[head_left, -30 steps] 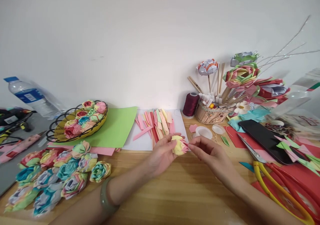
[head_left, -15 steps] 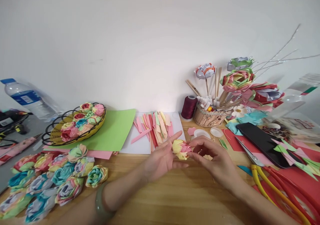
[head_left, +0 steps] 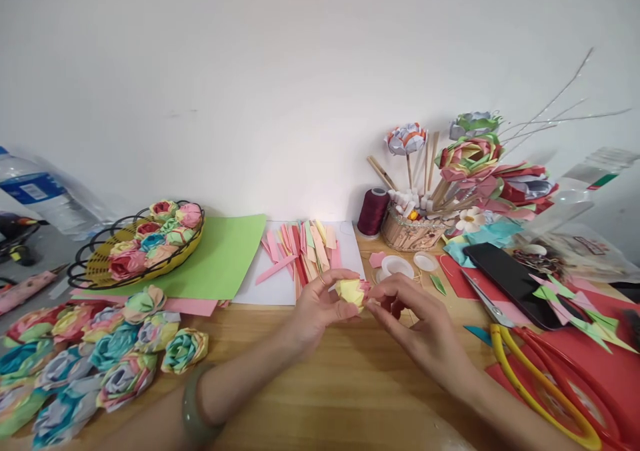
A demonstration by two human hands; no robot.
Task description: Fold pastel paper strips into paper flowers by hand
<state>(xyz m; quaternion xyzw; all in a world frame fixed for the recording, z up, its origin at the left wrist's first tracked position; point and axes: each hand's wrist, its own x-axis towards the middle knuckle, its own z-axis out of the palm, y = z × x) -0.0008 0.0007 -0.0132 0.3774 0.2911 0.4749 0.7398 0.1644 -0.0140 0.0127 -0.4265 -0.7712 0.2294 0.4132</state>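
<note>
Between my hands, above the wooden table, is a small yellow and pink paper flower (head_left: 351,293). My left hand (head_left: 319,309) grips it from the left, with the thumb below and the fingers above. My right hand (head_left: 407,307) is closed, thumb and fingertips pinched at the flower's pink right side; whether a petal or something finer is in that pinch I cannot tell. Behind the left hand, folded paper strips (head_left: 305,247) in pink, red, green and yellow lie on a white sheet (head_left: 273,289).
On the left are several paper flowers (head_left: 123,379) and a yellow basket (head_left: 95,264) with more flowers, partly on green paper (head_left: 227,247). To the right are a thread spool (head_left: 373,212), a holder (head_left: 410,232) with sticks and flowers, a black phone (head_left: 510,284), scissors (head_left: 487,301) and yellow-handled scissors (head_left: 530,377).
My left fingers, stretched out before, have curled round the flower. The flower has turned to show more yellow and moved slightly left. My right hand stays pinched beside it.
</note>
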